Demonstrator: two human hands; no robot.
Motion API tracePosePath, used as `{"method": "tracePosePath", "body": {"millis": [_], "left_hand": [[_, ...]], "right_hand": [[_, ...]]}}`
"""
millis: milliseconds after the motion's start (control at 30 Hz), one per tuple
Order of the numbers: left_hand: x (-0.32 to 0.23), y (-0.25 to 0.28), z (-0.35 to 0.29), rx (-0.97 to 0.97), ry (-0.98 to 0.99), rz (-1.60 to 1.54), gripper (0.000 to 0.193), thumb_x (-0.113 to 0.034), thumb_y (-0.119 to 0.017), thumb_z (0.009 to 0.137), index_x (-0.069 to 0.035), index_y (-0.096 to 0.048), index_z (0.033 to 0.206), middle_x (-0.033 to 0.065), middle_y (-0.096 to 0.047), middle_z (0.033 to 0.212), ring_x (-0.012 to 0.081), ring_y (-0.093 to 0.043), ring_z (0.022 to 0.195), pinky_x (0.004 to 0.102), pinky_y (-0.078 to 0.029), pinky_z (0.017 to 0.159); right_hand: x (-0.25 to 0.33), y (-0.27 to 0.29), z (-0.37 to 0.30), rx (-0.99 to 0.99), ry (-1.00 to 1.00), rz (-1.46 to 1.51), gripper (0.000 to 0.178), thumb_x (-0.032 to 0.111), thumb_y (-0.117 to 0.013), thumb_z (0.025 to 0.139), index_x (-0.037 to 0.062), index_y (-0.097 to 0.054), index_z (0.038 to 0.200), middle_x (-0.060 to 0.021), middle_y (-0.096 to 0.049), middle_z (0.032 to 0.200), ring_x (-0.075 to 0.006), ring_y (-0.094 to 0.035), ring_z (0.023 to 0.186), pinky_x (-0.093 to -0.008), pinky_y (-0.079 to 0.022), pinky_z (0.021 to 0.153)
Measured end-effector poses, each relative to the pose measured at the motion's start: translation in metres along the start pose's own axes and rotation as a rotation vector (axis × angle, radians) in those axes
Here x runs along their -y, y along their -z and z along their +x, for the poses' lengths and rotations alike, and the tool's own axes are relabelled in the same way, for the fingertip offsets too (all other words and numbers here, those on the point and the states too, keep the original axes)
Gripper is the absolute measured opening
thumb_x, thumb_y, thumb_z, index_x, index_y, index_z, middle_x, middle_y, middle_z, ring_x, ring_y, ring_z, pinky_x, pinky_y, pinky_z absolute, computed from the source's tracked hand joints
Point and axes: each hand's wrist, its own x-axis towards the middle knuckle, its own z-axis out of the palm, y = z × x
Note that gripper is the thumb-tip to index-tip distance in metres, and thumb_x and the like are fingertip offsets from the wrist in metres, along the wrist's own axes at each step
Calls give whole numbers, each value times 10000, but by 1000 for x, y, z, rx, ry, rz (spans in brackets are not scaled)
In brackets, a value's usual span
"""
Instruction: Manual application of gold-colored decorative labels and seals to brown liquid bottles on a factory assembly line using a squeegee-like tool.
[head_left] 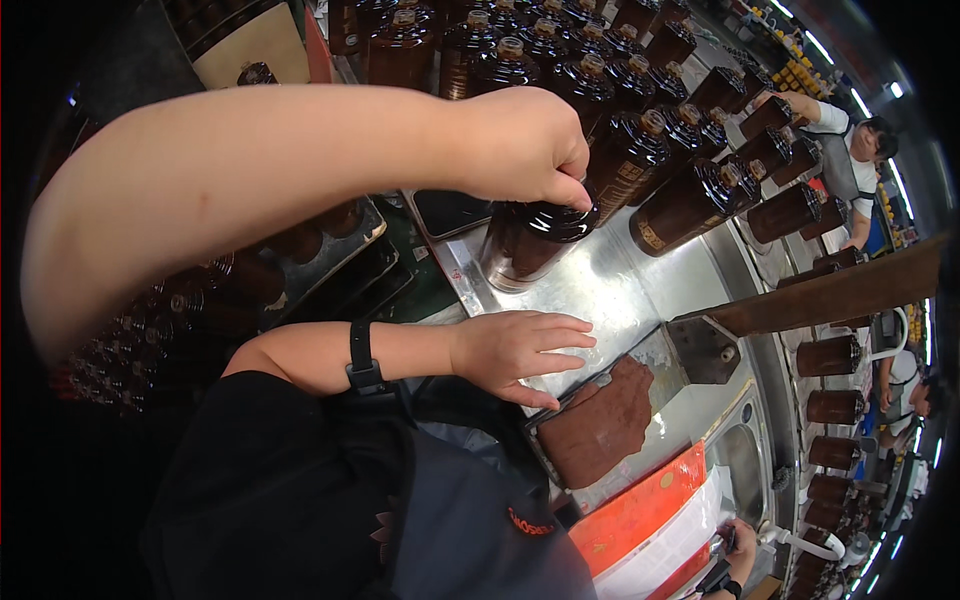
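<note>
My left hand [545, 150], on the upper arm that crosses from the left rim, is closed around the neck of a brown bottle [525, 245]. That bottle stands on the metal worktop [600, 285], its neck hidden under my fingers. Lower down, on the arm with a black wristband [363, 355], my right hand [520, 352] is open with fingers spread over the worktop and nothing in it. Beside its fingertips lies a folded reddish-brown cloth [600, 425]. More dark brown glass bottles [690, 205] are grouped just beyond the held one.
A rusty bar [820, 290] on a metal bracket [705, 350] crosses the right side. Past the cloth are an orange-and-white sheet [650, 510] and a sink [740, 460]. Rows of bottles [832, 408] line the right. Another person's hand [740, 540] is near the sink; a co-worker [855, 165] handles bottles farther off.
</note>
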Motion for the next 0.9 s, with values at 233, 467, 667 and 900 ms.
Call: {"method": "tracePosePath", "body": {"millis": [233,467,667,900], "left_hand": [[-1,0,-4,9,7,2,512,-309,-777,808,19,-622,1170,224,-519,1352,411,-485,1292,455,-470,1000],[-1,-1,1,42,0,-9,511,-325,-768,811,19,-625,1160,222,-521,1353,405,-477,1302,452,-469,1001],[3,-2,6,48,-32,-28,508,-319,-768,810,21,-622,1158,219,-527,1347,400,-475,1303,453,-472,996],[0,1,2,65,-9,-13,496,-303,-767,806,28,-624,1146,222,-538,1327,400,-486,1291,452,-483,986]], "right_hand": [[-20,20,-33,-177,550,-162,160,125,-620,889,23,-655,1008,-84,-679,909,-187,-655,812,-293,-503,671],[-12,1,-87,-566,892,-323,280,-31,-628,875,-58,-650,1153,-139,-683,1007,-218,-651,895,-330,-554,808],[-53,59,-66,-463,730,139,383,-2,-635,880,-79,-571,1250,-190,-661,1128,-234,-620,1033,-327,-532,890],[-16,46,-61,-585,887,-438,419,81,-602,904,-40,-496,1290,-181,-555,1261,-241,-517,1157,-392,-435,977]]}}
